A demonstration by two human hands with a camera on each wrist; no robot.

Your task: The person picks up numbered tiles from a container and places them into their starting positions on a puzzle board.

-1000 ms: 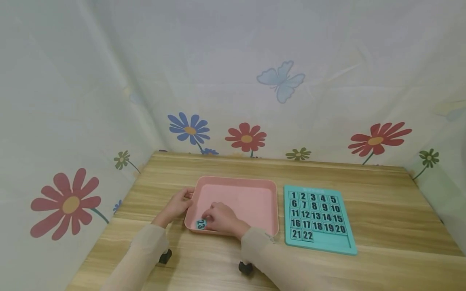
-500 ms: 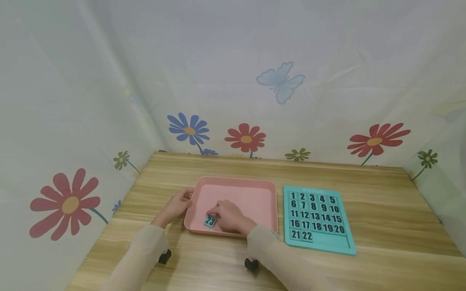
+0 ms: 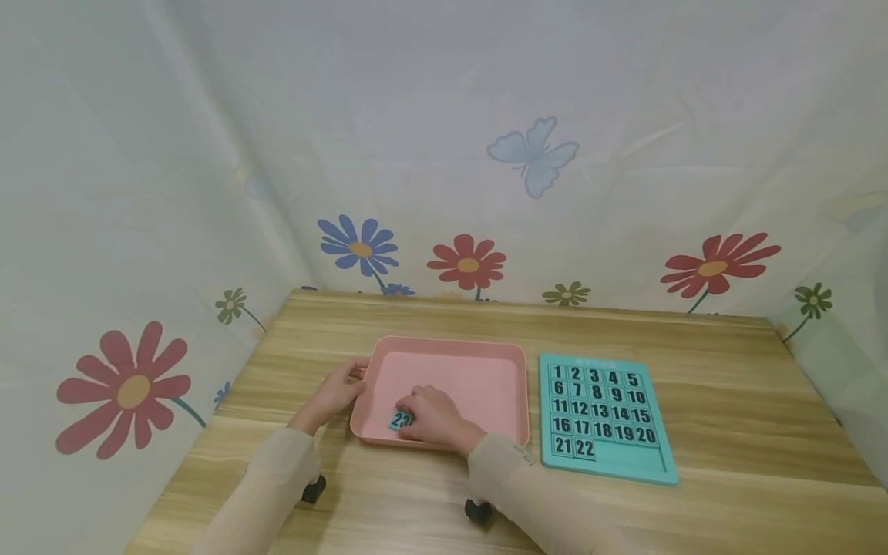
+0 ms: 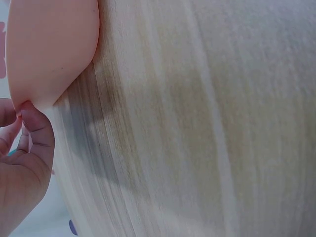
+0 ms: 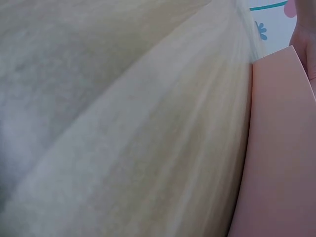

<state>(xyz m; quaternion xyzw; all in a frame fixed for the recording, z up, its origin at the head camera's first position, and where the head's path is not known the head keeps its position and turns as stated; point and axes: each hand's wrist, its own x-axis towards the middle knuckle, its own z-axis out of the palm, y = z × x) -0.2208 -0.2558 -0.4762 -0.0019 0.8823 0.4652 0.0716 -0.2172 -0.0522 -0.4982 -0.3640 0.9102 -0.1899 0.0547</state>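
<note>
A pink tray [image 3: 472, 370] lies on the wooden table. At its left end my left hand [image 3: 338, 393] pinches the rim between thumb and fingers; the left wrist view shows this thumb [image 4: 39, 129] against the tray wall [image 4: 52, 44]. Inside the tray, near its front left, is a teal number tile [image 3: 399, 419] marked 23. My right hand [image 3: 435, 416] reaches over the front rim and pinches that tile at its right side, hiding part of it. In the right wrist view the tray wall [image 5: 281, 143] covers most of the fingers.
Right of the tray lies a teal number board [image 3: 627, 461], holding tiles 1 to 22 in rows, with a bare stretch of its bottom row after 22. A flower-printed curtain [image 3: 444, 139] stands behind the wooden table [image 3: 749, 401] and at its sides.
Tile 23 has moved right and away from the tray's front left corner and turned so its number reads upright. My right fingers have closed around its side. The left hand has stayed put.
</note>
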